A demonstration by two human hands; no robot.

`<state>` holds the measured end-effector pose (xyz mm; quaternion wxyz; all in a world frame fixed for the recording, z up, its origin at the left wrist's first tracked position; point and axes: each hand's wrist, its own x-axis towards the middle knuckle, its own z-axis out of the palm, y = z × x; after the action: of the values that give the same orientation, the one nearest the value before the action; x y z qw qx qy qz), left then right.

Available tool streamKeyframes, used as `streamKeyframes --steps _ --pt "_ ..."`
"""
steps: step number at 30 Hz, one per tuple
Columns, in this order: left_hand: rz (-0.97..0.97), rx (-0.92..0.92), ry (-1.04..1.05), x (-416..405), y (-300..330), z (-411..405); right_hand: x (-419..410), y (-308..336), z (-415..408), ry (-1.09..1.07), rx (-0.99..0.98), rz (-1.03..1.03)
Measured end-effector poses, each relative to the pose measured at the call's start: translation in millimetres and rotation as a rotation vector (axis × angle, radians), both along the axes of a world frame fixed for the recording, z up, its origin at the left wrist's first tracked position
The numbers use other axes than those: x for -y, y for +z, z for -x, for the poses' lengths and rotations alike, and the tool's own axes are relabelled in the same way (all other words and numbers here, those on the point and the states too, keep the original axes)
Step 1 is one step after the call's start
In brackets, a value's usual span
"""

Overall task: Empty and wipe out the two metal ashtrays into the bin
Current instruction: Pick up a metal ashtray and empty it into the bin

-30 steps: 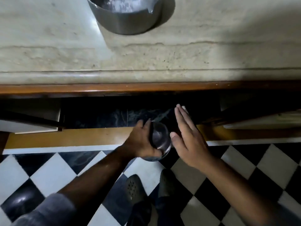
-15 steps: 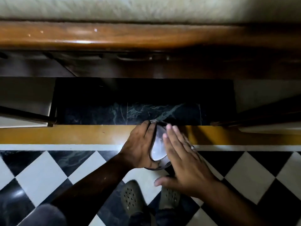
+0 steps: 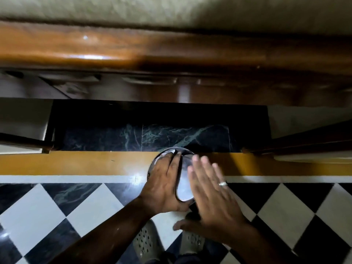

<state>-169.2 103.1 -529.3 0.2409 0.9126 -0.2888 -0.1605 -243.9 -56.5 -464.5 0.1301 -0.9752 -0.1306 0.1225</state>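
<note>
A round metal ashtray [image 3: 183, 184] is held low over the floor, turned so its shiny underside faces up, with pale ash smeared at its far rim. My left hand [image 3: 163, 187] grips it from the left, fingers over the top edge. My right hand [image 3: 211, 189] is flat with fingers apart, a ring on one finger, pressed against or hovering just over the ashtray's right side; contact is blurred. The second ashtray and the bin are out of view.
The marble counter [image 3: 133, 8] with its wooden edge [image 3: 114, 48] fills the top. Below it is a dark open cabinet recess [image 3: 152, 128] above a yellow wooden plinth [image 3: 76, 162]. My grey clogs [image 3: 146, 242] stand on the black-and-white chequered floor [image 3: 47, 216].
The view has tilted down, so the ashtray on the counter has left the frame. My right hand has moved from beside the held ashtray onto its underside, and the ashtray has turned more face-down.
</note>
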Motion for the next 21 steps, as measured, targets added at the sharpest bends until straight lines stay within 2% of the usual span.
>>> streamKeyframes --steps 3,8,10,12,14,17,21 --pt "0.011 -0.003 -0.048 -0.8 -5.4 0.1 6.6 -36.7 8.4 0.165 -0.187 0.109" --pt "0.152 -0.223 0.136 -6.1 0.8 -4.9 7.5 -48.6 -5.5 -0.008 -0.02 -0.098" --pt "0.202 -0.474 0.33 -6.7 11.4 -7.6 5.6 -49.0 -5.3 -0.187 -0.016 -0.28" --pt "0.358 -0.759 0.633 -10.3 20.6 -10.5 5.0 -41.8 -4.4 -0.479 -0.101 -0.475" --pt "0.51 -0.939 0.869 -16.3 35.3 -8.3 2.8 -30.0 -0.4 -0.762 -0.242 -0.567" --pt "0.508 -0.984 0.942 -20.6 82.4 0.3 -4.5 4.0 6.0 -0.974 -0.422 -0.67" --pt "0.449 -0.998 0.943 -30.3 164.1 14.1 -14.6 78.1 17.1 -1.078 -0.371 -0.755"
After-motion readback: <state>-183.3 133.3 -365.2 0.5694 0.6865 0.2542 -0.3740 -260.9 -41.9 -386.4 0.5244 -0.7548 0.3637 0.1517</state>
